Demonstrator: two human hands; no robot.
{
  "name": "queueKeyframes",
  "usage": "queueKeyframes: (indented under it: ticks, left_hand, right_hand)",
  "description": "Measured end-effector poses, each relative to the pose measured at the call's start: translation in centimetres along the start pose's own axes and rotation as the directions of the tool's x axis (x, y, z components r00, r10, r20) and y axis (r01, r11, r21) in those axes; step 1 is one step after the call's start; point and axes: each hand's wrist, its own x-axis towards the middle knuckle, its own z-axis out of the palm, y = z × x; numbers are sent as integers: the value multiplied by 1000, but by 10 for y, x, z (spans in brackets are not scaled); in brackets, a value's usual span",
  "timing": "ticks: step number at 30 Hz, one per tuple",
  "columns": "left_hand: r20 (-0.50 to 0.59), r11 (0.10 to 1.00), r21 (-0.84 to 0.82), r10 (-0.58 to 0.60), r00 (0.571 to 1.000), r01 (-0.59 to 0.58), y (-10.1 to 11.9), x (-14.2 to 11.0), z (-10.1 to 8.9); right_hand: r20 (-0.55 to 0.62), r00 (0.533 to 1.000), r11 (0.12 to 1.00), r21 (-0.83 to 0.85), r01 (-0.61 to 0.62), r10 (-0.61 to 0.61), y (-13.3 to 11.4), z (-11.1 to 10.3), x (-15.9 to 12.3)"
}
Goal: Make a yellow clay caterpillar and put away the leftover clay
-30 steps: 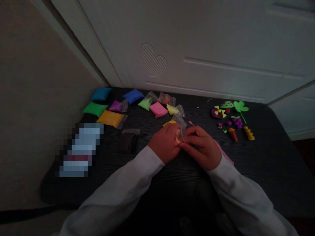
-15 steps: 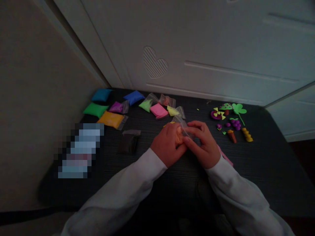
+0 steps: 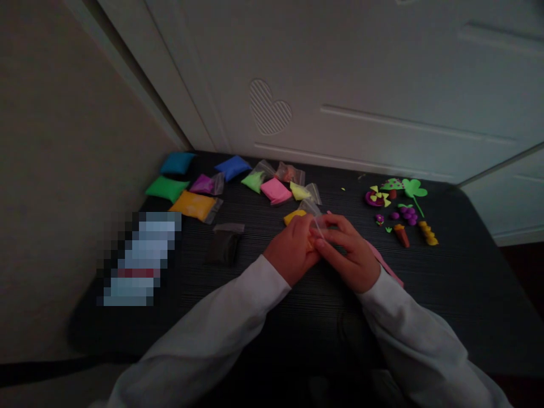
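Observation:
Between my hands is a small clear zip bag of orange modelling clay [image 3: 311,241], mostly covered by fingers. My left hand [image 3: 293,249] is closed around its body. At the bag's clear upper edge, the thumb and fingers of my right hand [image 3: 351,252] pinch the plastic. Just behind my left hand lies a bag of yellow clay [image 3: 294,216], partly hidden. A flat pink strip [image 3: 385,263] shows from beneath my right hand and wrist.
Bags of coloured clay, such as orange-yellow [image 3: 193,205], black [image 3: 222,245] and pink [image 3: 276,191], lie left and behind. Finished clay shapes, including purple grapes [image 3: 408,214] and a green clover [image 3: 413,188], sit right. A blurred-out screen [image 3: 142,258] lies left. A white panel [image 3: 361,68] borders the dark table [image 3: 272,317].
My fingers have closed further over the orange clay bag, so less of it shows. More of the yellow bag behind my left hand is visible. The view has shifted slightly.

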Motion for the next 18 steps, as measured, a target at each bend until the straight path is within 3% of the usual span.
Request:
queueKeyframes:
  ticks: [6, 9, 12, 15, 18]
  left_hand:
    - [13, 1000, 12, 5, 1000, -5, 1, 2, -4]
    - [-85, 999, 40, 1, 996, 3, 2, 3, -6]
    - [-153, 991, 43, -118, 981, 126, 5, 2, -8]
    - [-98, 964, -15, -265, 959, 265, 9, 1, -10]
    - [20, 933, -196, -303, 953, 301, 9, 3, -14]
  right_hand:
    - [25, 1000, 1000, 2, 12, -12, 1, -1, 2]
    - [-45, 999, 999, 44, 11, -9, 3, -2, 3]
    - [-94, 995, 997, 75, -7, 14, 4, -3, 4]
    - [-53, 999, 997, 78, -3, 7, 5, -6, 4]
    - [-35, 999, 996, 90, -2, 5, 7, -11, 4]
